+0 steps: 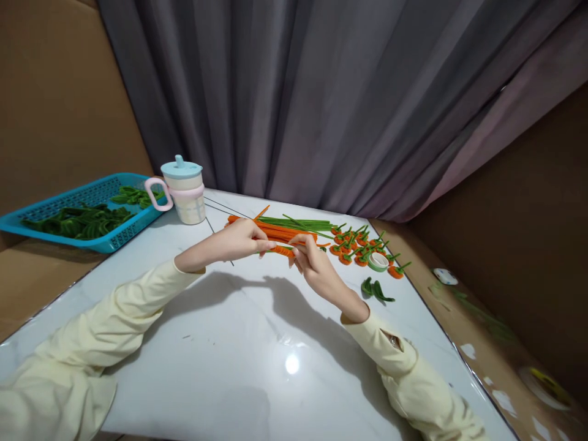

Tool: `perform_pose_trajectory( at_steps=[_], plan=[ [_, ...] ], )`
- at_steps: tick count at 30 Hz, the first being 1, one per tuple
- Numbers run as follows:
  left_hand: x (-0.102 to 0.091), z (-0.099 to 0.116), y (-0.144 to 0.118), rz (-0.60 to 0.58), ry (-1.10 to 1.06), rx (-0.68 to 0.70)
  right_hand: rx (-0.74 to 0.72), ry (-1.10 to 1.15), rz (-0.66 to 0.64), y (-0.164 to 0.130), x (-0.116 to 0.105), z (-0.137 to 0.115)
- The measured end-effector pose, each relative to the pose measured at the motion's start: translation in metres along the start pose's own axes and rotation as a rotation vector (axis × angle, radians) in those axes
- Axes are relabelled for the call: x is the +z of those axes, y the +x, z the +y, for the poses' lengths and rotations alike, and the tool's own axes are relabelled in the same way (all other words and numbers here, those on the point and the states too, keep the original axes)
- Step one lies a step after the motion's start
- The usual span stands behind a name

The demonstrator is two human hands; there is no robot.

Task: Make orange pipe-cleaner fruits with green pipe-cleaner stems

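Orange fuzzy pipe-cleaner piece [281,250] was pinched between both hands just above the white marble surface [239,349]: left hand [239,240] fingers clamped on one end, right hand [315,264] fingers on the other, probably so it stayed taut, with the loose orange and green stems [294,226] just behind within reach.

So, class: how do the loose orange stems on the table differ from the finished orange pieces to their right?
The orange stems are long and straight; the finished pieces are short and coiled. The stems lie bundled side by side; the pieces lie scattered singly. The stems are plain orange; each piece carries a green stalk. Both look fuzzy and lie on the white table.
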State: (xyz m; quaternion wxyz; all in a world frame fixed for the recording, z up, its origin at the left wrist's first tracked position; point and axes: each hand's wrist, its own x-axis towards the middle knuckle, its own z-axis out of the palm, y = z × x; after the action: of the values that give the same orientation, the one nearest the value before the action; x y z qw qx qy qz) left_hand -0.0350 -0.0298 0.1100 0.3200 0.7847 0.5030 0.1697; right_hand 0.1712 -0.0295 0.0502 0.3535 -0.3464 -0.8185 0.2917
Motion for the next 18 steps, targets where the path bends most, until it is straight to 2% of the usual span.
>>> perform_pose_trajectory(
  at_steps=[3, 5, 13, 15, 18],
  plan=[
    [0.004, 0.002, -0.002, 0.047, 0.102, 0.088, 0.189, 0.390, -0.103, 0.003, -0.005, -0.002],
    [0.007, 0.003, -0.004, 0.090, 0.199, 0.165, 0.262, 0.531, -0.151, 0.004, -0.009, -0.002],
    [0.011, 0.003, -0.013, 0.183, 0.560, 0.584, 0.389, 0.713, -0.304, 0.000, -0.021, -0.006],
    [0.012, 0.002, -0.014, 0.218, 0.668, 0.656, 0.391, 0.707, -0.281, -0.004, -0.022, -0.007],
    [0.016, 0.001, -0.012, 0.228, 0.708, 0.688, 0.359, 0.576, -0.144, -0.013, -0.025, -0.011]
  ],
)
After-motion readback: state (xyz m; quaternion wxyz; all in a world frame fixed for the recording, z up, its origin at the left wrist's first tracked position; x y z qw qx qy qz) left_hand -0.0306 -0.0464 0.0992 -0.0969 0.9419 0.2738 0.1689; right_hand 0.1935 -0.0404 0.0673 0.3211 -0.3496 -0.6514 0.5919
